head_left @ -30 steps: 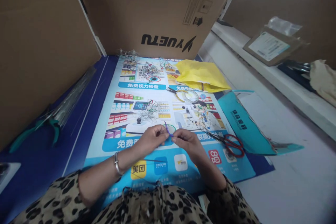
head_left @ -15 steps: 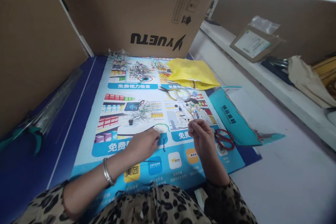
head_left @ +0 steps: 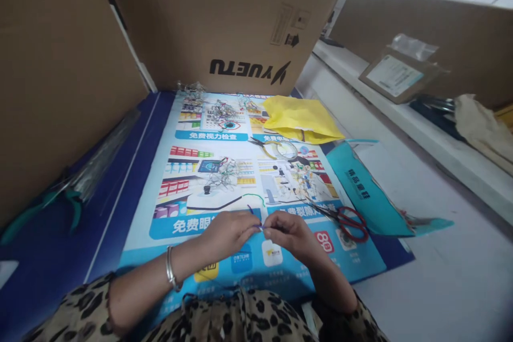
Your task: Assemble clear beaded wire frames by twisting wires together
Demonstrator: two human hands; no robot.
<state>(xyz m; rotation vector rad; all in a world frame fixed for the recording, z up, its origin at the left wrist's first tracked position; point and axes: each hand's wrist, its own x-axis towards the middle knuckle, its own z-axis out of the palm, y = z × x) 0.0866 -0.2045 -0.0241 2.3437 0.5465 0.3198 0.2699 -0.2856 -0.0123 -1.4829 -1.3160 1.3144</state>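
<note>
Over the lower middle of the printed sheet (head_left: 140,230), my left hand (head_left: 234,230) and my right hand (head_left: 289,232) meet fingertip to fingertip. My left fingers pinch a thin purple strand (head_left: 250,209) that curves up above them. My right fingers are pressed together beside its end; whatever they grip is too small to make out. A green strand (head_left: 254,196) lies just above the hands. Tangled thin wires (head_left: 228,172) rest farther up the sheet, with another tangle (head_left: 302,176) to the right. Red-handled scissors (head_left: 352,223) lie right of my right hand.
Yellow-handled scissors (head_left: 272,148) lie below a yellow bag (head_left: 300,117). A teal package (head_left: 356,184) is at the right, and teal-handled pliers (head_left: 74,203) are at the left. Cardboard (head_left: 240,10) stands behind the sheet. A ledge (head_left: 377,96) on the right holds a labelled packet (head_left: 395,76).
My right hand has moved left and down to meet my left hand, which has shifted slightly right and down. The red-handled scissors' blades are now uncovered. The whole view has shifted a little.
</note>
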